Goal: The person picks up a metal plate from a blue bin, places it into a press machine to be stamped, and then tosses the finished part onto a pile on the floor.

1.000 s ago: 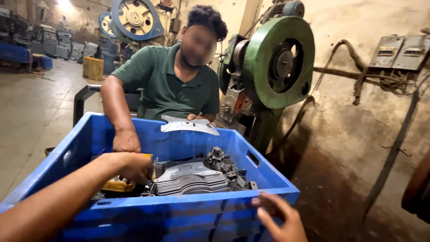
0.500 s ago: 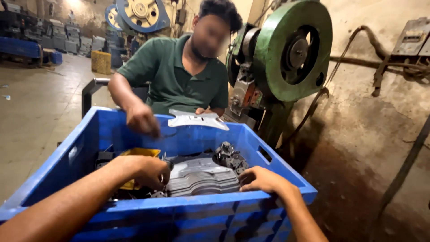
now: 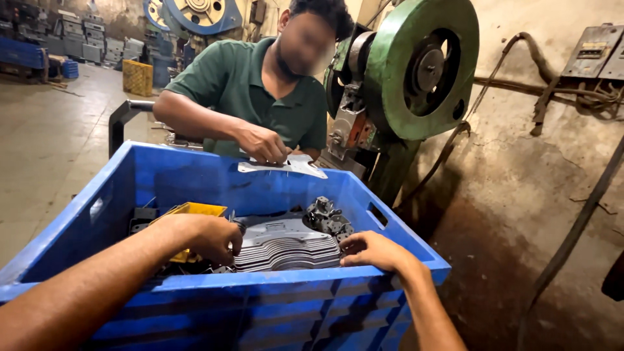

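A stack of thin grey metal plates (image 3: 289, 247) lies inside a big blue plastic crate (image 3: 325, 305). My left hand (image 3: 211, 235) is down in the crate, fingers curled against the left end of the stack. At the stack's right end my right hand (image 3: 370, 250) rests with its fingertips on the plates' edge. A yellow box (image 3: 192, 211) sits behind my left hand. Small dark metal parts (image 3: 328, 218) are heaped at the back right of the crate.
A person in a green shirt (image 3: 240, 91) sits across the crate and holds a flat metal plate (image 3: 286, 166) over its far rim. A green press machine (image 3: 416, 71) stands to the right of that person. Wall and cables are on the right, open floor on the left.
My right hand has come up from outside the crate's front and onto the right end of the stack. The other person's hand has moved from inside the crate to the plate on the far rim.
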